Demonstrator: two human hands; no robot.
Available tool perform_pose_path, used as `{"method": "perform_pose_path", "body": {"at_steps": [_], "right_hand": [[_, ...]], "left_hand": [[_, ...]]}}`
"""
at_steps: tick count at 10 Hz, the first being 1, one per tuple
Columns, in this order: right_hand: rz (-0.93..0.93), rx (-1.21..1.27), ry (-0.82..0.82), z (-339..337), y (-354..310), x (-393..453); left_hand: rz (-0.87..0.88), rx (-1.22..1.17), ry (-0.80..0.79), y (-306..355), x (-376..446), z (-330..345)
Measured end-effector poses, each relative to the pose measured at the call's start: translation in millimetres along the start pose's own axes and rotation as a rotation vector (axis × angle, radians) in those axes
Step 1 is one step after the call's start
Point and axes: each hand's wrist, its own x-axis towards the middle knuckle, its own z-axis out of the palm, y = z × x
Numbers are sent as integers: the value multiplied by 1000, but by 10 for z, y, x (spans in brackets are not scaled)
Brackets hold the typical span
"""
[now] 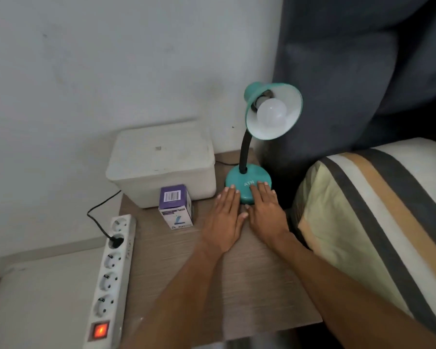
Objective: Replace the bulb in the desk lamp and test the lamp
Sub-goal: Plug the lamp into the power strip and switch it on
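A teal desk lamp stands at the back right of the bedside table, its round base (239, 176) marked ATN and a black neck rising to the shade (291, 107). A white bulb (272, 111) sits in the shade, unlit. My left hand (225, 220) lies flat, palm down, on the table with its fingertips at the base's left front edge. My right hand (266, 210) is also flat, its fingers resting on the base's front right. Neither hand holds anything. A purple and white bulb box (175, 207) stands upright to the left of my left hand.
A white lidded plastic box (161, 159) sits behind the bulb box. A white power strip (111, 280) lies along the wooden table's (212, 285) left edge, red switch (100, 330) lit, black lamp cord (101, 222) plugged in. A striped pillow (375, 222) lies at right, against a dark headboard.
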Motion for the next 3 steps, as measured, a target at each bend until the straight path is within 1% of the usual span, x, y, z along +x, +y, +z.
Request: {"method": "perform_pose_path", "body": {"at_steps": [1,2,3], "right_hand": [[29,70,-140,-188,-23,11],[90,149,-259,-519,-43,55],[105,131,-153,-816,11,-182]], "left_hand": [[8,-9,-97,97,-328,-151],[-23,-62,-111,96,-740,-388],[-141,-162,-33,41,-1290,-660]]}}
